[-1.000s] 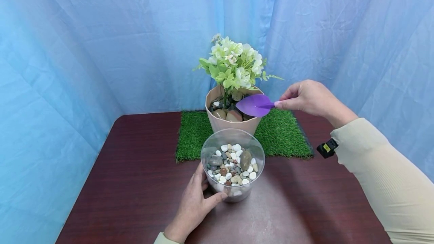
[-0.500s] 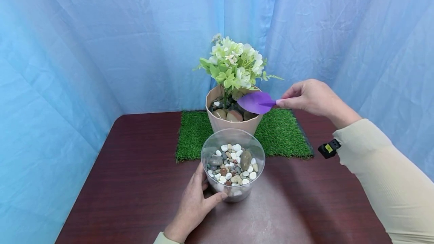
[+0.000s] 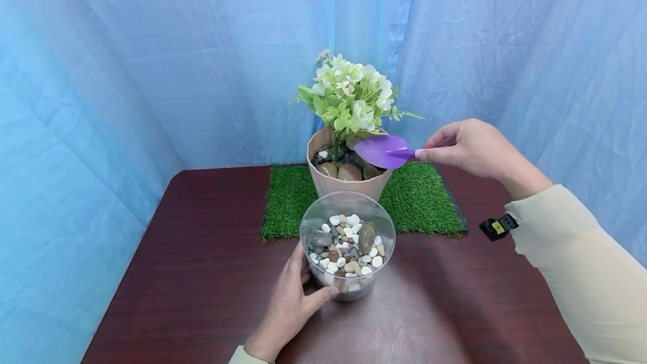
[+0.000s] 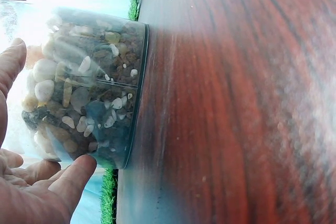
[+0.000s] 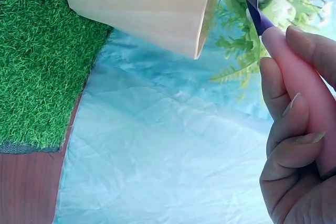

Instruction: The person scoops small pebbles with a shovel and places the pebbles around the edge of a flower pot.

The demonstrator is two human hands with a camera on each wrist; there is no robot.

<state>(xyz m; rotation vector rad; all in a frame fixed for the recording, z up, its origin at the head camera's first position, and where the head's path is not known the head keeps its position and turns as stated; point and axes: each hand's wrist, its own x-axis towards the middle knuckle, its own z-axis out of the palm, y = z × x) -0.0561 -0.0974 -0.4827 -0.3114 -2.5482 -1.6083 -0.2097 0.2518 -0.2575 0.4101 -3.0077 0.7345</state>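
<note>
My right hand (image 3: 472, 148) grips the pink handle (image 5: 296, 77) of a small trowel with a purple blade (image 3: 381, 151). The blade hangs over the right rim of a beige flower pot (image 3: 351, 185), which holds large stones (image 3: 349, 172) and a plant with white flowers (image 3: 361, 114). Nearer to me stands a clear plastic container (image 3: 349, 198) filled with white, brown and grey pebbles (image 3: 349, 263). My left hand (image 3: 290, 302) holds this container from its left side, thumb at the front and fingers around the back. In the left wrist view the pebbles (image 4: 79, 98) show through its wall.
Under the pot lies a rectangle of artificial grass (image 3: 422, 204) on a dark red-brown table (image 3: 212, 251). Blue curtains (image 3: 227, 60) hang behind the table and at both sides. The right sleeve carries a small black device (image 3: 497, 227).
The right hand has shifted slightly to the right with the trowel, and its blade has tilted and turned a little over the pot. The left hand and container stay put.
</note>
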